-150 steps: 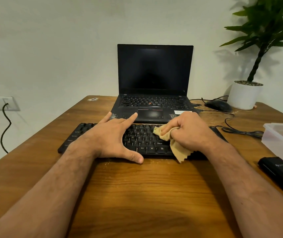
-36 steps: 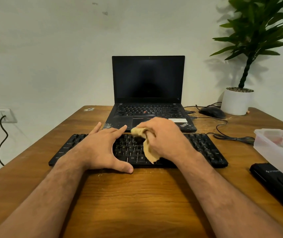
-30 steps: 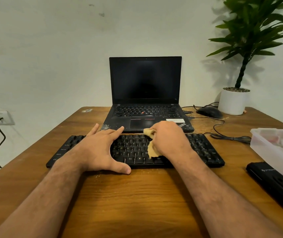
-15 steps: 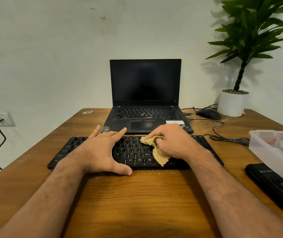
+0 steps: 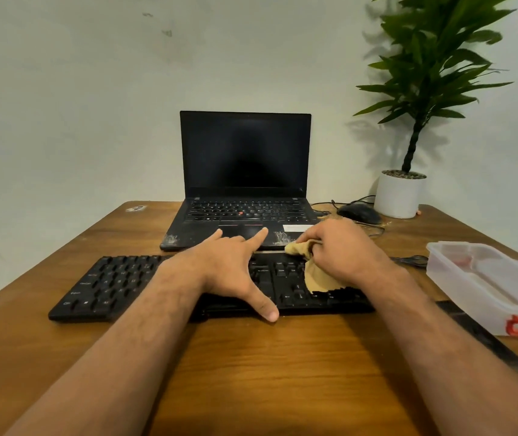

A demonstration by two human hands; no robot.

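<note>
Black keyboard (image 5: 119,283): lies flat on the wooden surface (image 5: 267,366), just in front of the open laptop (image 5: 245,184). Left hand (image 5: 232,272): fingers straight and spread, resting flat on the keyboard's middle, thumb reaching over its near edge. Right hand (image 5: 342,253): fingers curled round a tan cloth (image 5: 315,278), pressing it onto the keys at the keyboard's right part. Hands near each other, not touching. Also present: black mouse (image 5: 359,213) beside a white plant pot (image 5: 399,196) at far right; clear plastic container (image 5: 490,284) at right edge.
</note>
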